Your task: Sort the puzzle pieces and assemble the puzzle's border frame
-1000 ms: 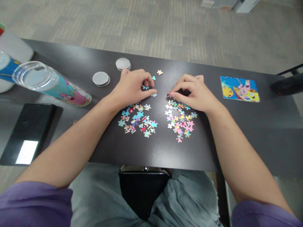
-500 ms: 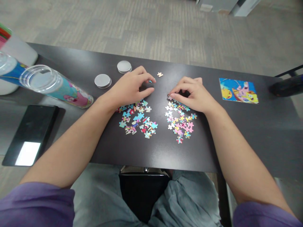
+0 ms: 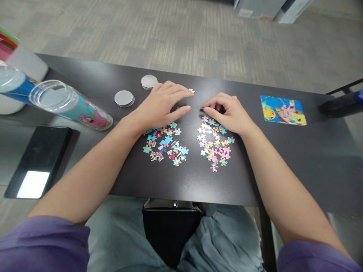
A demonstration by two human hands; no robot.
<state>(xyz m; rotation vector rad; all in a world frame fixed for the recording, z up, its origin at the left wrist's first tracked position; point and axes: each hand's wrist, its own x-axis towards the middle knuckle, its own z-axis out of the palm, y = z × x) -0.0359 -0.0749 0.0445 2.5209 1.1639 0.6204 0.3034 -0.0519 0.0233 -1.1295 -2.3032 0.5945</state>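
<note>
Spreads left grip [image 3: 164, 104] released in head view, partly covering pale puzzle piece [image 3: 192, 90], upper centre. Curls right grip [image 3: 227, 112] at centre; cannot tell whether grasping anything. Shows puzzle pieces [image 3: 166, 141] in two clusters on counter [image 3: 193, 185], mid-frame.

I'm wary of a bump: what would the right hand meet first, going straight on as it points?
Probably the left hand, at its thumb tip, though depth is hard to judge.
</note>
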